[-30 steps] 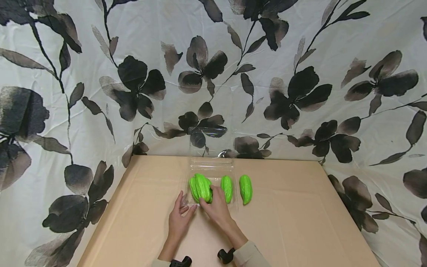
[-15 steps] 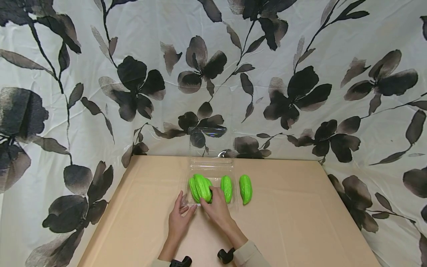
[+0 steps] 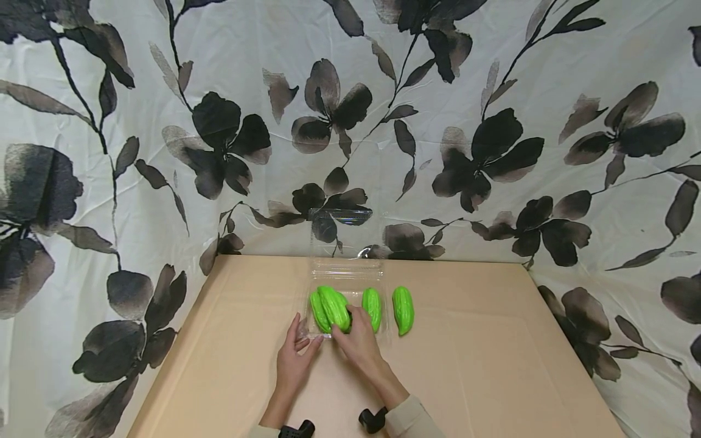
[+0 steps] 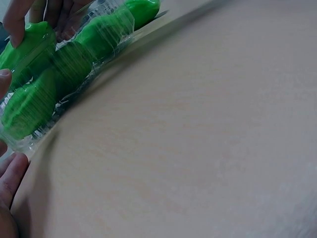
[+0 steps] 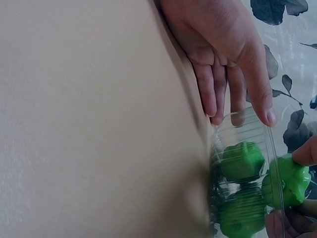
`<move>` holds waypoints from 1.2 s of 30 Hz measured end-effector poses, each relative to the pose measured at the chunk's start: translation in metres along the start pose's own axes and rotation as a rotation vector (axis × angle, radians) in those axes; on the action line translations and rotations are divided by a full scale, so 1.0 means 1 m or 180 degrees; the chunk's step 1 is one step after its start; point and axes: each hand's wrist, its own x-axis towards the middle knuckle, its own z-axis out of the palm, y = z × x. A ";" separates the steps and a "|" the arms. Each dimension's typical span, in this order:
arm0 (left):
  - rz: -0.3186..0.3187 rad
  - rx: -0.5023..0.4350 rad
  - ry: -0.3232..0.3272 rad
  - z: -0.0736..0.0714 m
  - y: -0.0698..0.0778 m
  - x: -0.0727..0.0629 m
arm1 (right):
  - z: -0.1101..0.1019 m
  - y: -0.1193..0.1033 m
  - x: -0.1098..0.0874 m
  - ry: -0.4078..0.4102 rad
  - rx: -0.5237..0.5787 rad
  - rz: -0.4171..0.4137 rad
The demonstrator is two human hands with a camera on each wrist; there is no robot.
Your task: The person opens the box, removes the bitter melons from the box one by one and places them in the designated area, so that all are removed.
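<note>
A clear plastic container point(image 3: 355, 291) lies on the table with several green bitter melons inside. My left hand point(image 3: 296, 362) holds its near left corner; in the right wrist view the thumb is at the rim and the other fingers are against the wall. My right hand point(image 3: 358, 344) grips a bitter melon point(image 3: 333, 307) that lies over others on the left side of the container. Under it, another bitter melon point(image 4: 29, 111) shows through the wall in the left wrist view. One bitter melon point(image 3: 371, 309) lies apart on the container's right side.
A loose bitter melon point(image 3: 403, 311) lies on the table just right of the container. The container's clear lid point(image 3: 342, 214) stands raised at the back. Behind the tan tabletop point(image 3: 482, 347) hangs a floral cloth point(image 3: 416, 121).
My right hand has shifted slightly to the right with the gripped bitter melon, whose near end has swung right. My left hand has stayed at the container's corner.
</note>
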 end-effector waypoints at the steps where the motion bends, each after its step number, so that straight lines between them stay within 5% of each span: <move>1: -0.0004 -0.0005 -0.0002 0.000 0.000 0.000 | -0.001 0.000 0.000 -0.0012 0.0014 0.0028; 36: -0.0113 -0.0010 -0.0077 -0.002 0.003 0.000 | -0.036 0.012 -0.001 0.0281 0.0108 0.0072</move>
